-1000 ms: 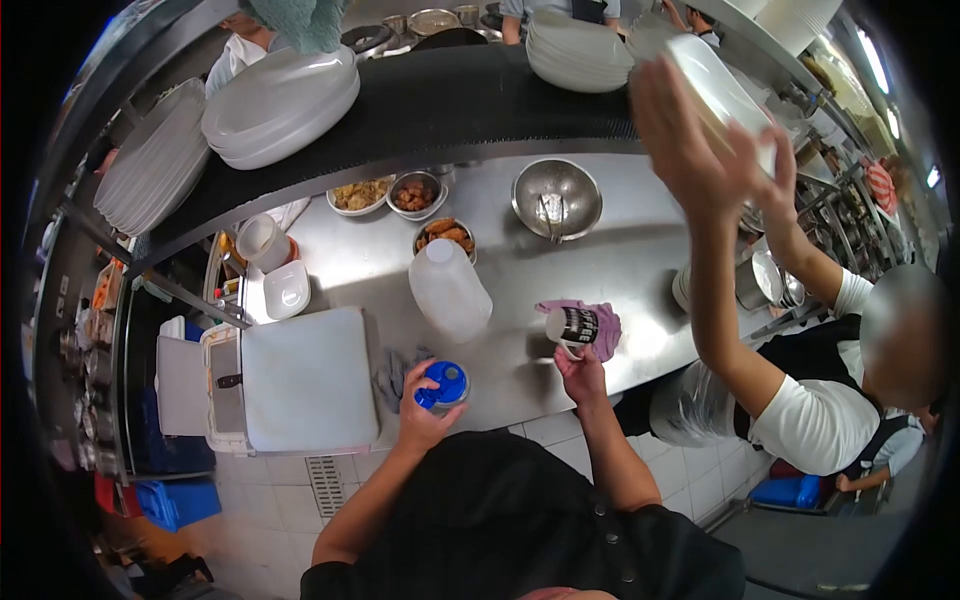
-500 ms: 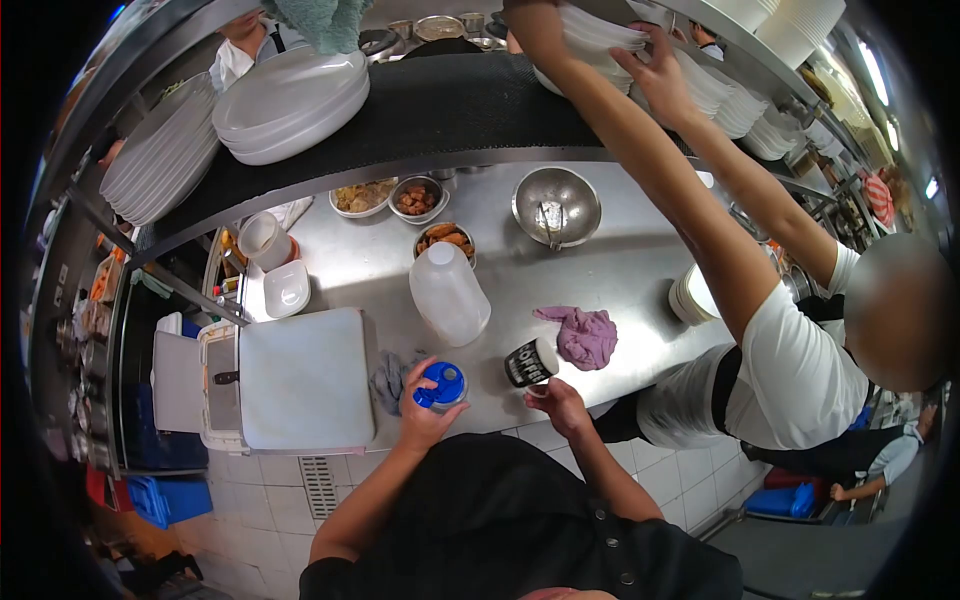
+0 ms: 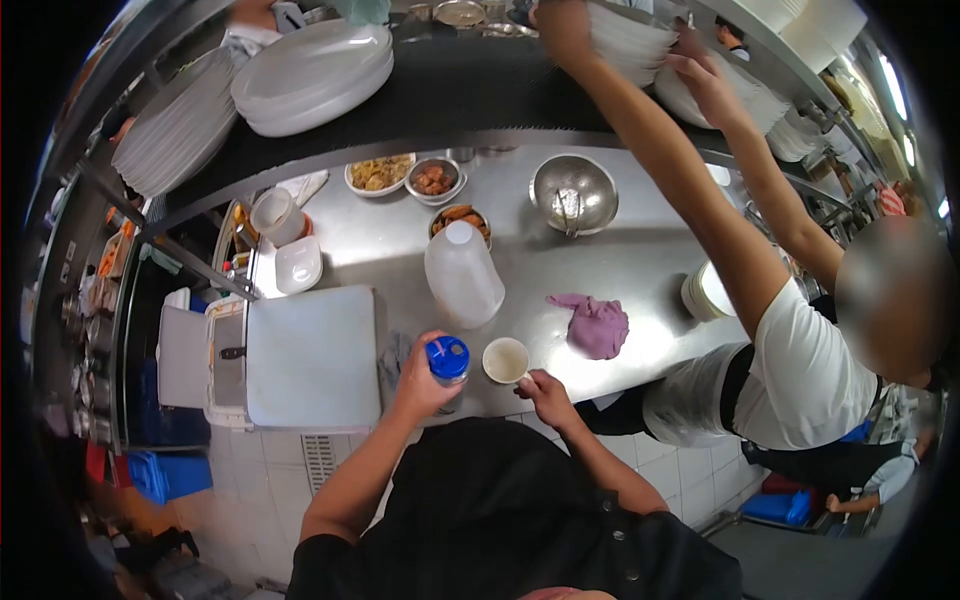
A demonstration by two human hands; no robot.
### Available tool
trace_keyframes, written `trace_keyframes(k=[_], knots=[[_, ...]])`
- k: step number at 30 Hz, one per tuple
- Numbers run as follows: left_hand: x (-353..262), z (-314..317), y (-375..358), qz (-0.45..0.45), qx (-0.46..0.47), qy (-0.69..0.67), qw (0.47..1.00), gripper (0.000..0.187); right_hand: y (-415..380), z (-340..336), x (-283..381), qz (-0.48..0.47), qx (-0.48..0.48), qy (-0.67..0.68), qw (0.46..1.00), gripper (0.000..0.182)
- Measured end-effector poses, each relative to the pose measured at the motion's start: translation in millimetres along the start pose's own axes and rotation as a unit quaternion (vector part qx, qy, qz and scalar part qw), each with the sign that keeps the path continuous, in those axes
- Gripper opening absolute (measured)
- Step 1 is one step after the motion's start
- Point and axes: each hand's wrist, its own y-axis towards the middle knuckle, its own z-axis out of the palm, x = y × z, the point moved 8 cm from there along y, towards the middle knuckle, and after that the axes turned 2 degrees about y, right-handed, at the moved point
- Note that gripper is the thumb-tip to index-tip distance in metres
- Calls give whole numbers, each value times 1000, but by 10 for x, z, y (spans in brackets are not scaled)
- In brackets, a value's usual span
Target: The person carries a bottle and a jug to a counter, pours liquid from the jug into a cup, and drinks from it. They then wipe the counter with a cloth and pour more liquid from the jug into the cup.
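Observation:
My left hand [image 3: 420, 382] is wrapped round a clear container with a blue lid [image 3: 447, 356], held upright near the counter's front edge. My right hand [image 3: 549, 399] grips a mug [image 3: 506, 361] by its handle. The mug's pale inside faces up at me, just right of the blue lid. Beyond both stands a translucent white plastic jug [image 3: 463, 275] with a white cap. A grey cloth [image 3: 394, 352] lies beside my left hand, and a crumpled purple cloth [image 3: 597, 328] is to the right of the mug.
A white cutting board [image 3: 313, 355] is at left. Several food bowls and a steel bowl [image 3: 600, 195] with tongs stand farther back. Stacked plates [image 3: 315, 75] fill the shelf above. At right, a co-worker's arms [image 3: 690, 190] reach across to the shelf's plates.
My right hand has turned the mug from showing its lettered side to showing its open top, and brought it closer to the blue-lidded container. The camera view has shifted slightly.

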Motion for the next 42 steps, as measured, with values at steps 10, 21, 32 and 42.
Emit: trace_keyframes(k=[10,21,32,42], knots=[[-362,-412,72,-15,225,86,970,94,-1,456,697,-129,57,-154,978,24],[-220,-216,94,-36,412,145,899,84,7,841,889,-183,83,-185,962,21],[-103,-88,238,-51,503,148,850,88,85,865,567,-138,80,-203,966,27],[-11,16,343,-63,554,146,817,90,57,819,539,-97,66,-184,976,31]])
